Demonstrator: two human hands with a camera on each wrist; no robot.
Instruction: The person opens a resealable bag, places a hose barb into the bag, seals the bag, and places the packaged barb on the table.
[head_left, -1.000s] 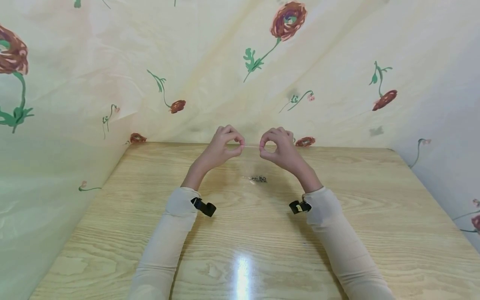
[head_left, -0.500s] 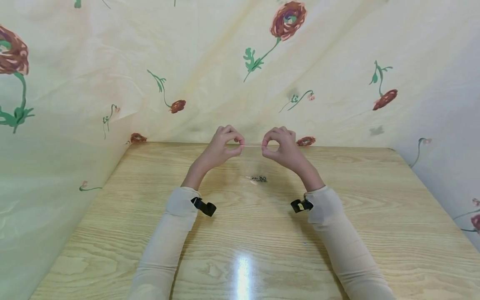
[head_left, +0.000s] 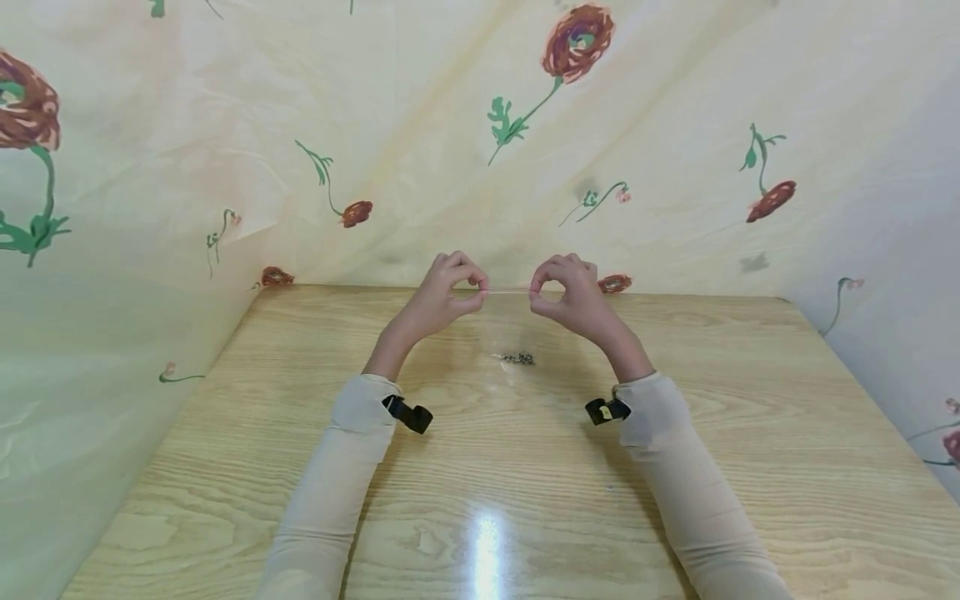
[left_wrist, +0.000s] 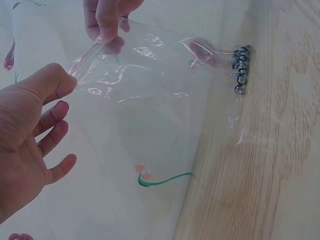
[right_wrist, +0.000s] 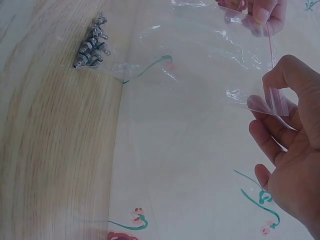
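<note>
Between both hands hangs a clear zip-lock bag (left_wrist: pixel 150 70) with a red line along its top edge. My left hand (head_left: pixel 438 296) pinches the top edge near one end between thumb and index finger. At the opposite corner my right hand (head_left: pixel 576 300) pinches the same zip strip, its other fingers loosely bent in the right wrist view. Small dark and silvery metal parts (right_wrist: pixel 91 42) lie bunched at the bottom of the bag, close above or on the table; I cannot tell which. In the head view the bag's film is barely visible.
The wood-grain table (head_left: pixel 480 467) spreads under both arms, with a bright light reflection near its front. A pale flowered sheet (head_left: pixel 420 125) covers the wall behind and the sides. Black straps (head_left: pixel 408 414) sit at both wrists.
My right hand has slid a little to the right along the bag's top edge, widening the gap between the hands. The left hand and the metal parts have hardly moved.
</note>
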